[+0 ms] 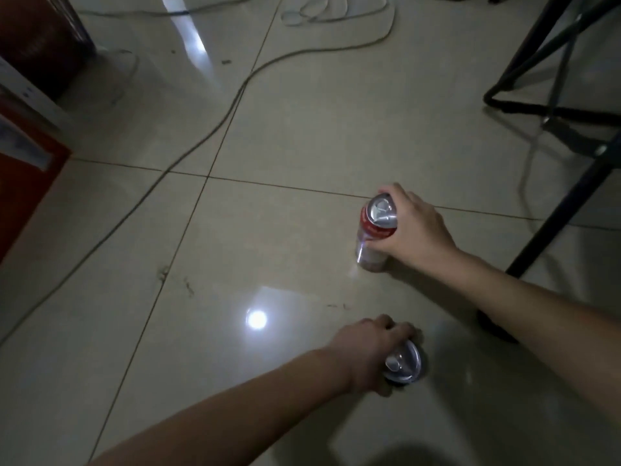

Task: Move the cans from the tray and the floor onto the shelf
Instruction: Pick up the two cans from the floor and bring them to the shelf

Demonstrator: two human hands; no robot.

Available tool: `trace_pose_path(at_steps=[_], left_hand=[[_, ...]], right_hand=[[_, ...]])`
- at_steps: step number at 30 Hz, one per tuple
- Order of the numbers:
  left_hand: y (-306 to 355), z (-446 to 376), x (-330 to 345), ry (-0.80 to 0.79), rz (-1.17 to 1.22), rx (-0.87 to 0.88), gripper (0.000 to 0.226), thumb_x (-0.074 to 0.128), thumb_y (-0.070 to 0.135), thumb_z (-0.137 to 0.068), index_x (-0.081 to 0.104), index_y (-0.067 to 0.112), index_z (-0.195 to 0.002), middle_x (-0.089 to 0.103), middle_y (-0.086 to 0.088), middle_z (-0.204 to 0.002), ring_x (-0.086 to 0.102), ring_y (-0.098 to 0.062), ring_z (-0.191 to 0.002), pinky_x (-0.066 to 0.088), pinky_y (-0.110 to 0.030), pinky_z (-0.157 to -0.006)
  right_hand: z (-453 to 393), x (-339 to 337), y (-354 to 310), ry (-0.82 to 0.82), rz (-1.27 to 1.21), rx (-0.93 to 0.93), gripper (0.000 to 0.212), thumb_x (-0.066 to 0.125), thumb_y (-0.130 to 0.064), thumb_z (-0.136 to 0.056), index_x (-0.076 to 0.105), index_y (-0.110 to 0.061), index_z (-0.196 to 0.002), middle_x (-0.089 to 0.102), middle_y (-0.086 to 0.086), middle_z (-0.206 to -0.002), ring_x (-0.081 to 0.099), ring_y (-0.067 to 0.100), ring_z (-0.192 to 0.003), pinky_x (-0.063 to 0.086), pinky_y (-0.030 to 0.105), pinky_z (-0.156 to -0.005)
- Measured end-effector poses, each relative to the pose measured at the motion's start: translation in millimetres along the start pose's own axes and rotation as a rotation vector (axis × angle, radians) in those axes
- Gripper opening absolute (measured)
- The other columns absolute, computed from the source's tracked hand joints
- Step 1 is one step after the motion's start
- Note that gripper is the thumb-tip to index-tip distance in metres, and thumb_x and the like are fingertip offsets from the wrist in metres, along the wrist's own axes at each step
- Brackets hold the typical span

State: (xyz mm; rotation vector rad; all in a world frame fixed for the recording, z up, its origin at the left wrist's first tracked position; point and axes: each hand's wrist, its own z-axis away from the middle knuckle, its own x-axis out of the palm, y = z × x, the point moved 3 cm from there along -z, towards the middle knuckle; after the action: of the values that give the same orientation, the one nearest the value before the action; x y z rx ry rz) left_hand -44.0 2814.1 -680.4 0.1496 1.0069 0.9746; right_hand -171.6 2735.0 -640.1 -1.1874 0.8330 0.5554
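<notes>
A red can with a silver top stands upright on the glossy tiled floor right of centre. My right hand is wrapped around its side from the right. Nearer to me, a second can shows mostly its silver top; its body is hidden under my left hand, which grips it from the left and above. Neither a tray nor a shelf can be made out for certain.
A long cable snakes across the tiles from the back to the left edge. Black metal furniture legs stand at the right. A red and white cabinet fills the left edge. A lamp glare shines on the floor.
</notes>
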Motion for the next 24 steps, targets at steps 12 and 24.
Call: trace_pose_path(at_steps=[12,24], left_hand=[[108,197,-182,0.070,0.023,-0.161,0.073,0.079,0.020,-0.061,0.045,0.016,-0.125,0.059,-0.013,-0.115,0.056,-0.033,-0.101,0.041,-0.030,-0.077],[427,455,-567,-0.024,-0.326,0.150,0.072,0.084,0.023,-0.059,0.049,0.019,-0.121,0.064,-0.004,-0.120,0.058,-0.024,-0.108,0.048,-0.028,-0.091]], right_hand=[[106,-165,-123,-0.001,-0.142,0.225,0.067,0.081,-0.021,-0.058,0.048,-0.017,-0.117,0.059,0.013,-0.115,0.055,0.033,-0.105,0.043,0.036,-0.085],[230,-639,-378,0.134,-0.152,0.253,0.077,0.085,-0.034,-0.050,0.046,-0.024,-0.116,0.063,0.007,-0.112,0.059,0.027,-0.101,0.045,0.030,-0.078]])
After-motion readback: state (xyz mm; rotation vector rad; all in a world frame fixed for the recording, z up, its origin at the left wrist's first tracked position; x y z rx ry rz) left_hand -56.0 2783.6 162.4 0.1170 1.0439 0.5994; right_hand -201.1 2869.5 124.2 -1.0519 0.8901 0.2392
